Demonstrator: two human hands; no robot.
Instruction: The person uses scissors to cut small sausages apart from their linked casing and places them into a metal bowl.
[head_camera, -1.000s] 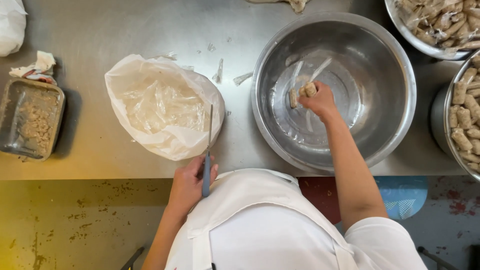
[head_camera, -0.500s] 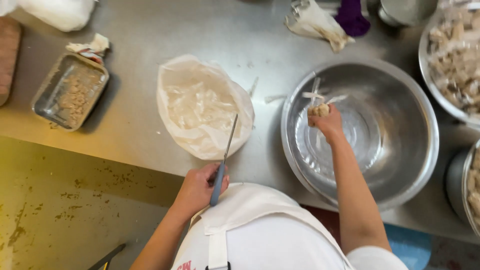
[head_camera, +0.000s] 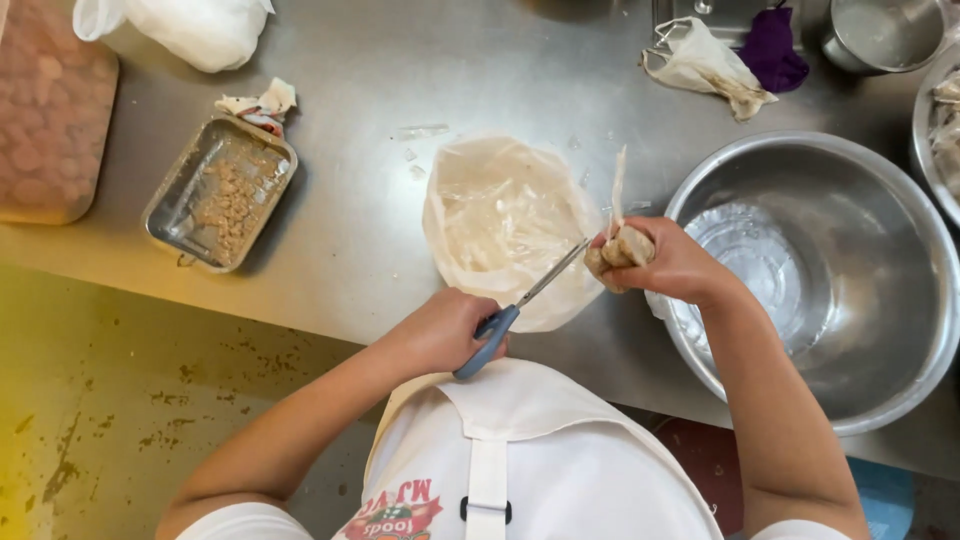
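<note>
Left hand (head_camera: 445, 330) closed around blue-handled steel scissors (head_camera: 520, 305), blade tips touching small tan wrapped food roll (head_camera: 620, 250), right hand (head_camera: 675, 265) gripping that roll beside crumpled clear plastic bag (head_camera: 505, 225), large empty steel bowl (head_camera: 850, 300) just right, on steel worktop (head_camera: 360, 180)

I saw a wrinkled clear plastic bag (head_camera: 510, 225) lying open on the steel counter, just left of the big bowl. A white plastic bag (head_camera: 190, 30) sat bunched at the top left edge. Beside it lay a flat pinkish packet (head_camera: 50, 115), rounded at the corners. A crumpled pale wrapper (head_camera: 705, 65) rested near the top right, touching a purple cloth-like scrap. My right hand (head_camera: 670, 265) gripped a small wrapped brown roll (head_camera: 620, 250), its clear wrapping sticking upward.
</note>
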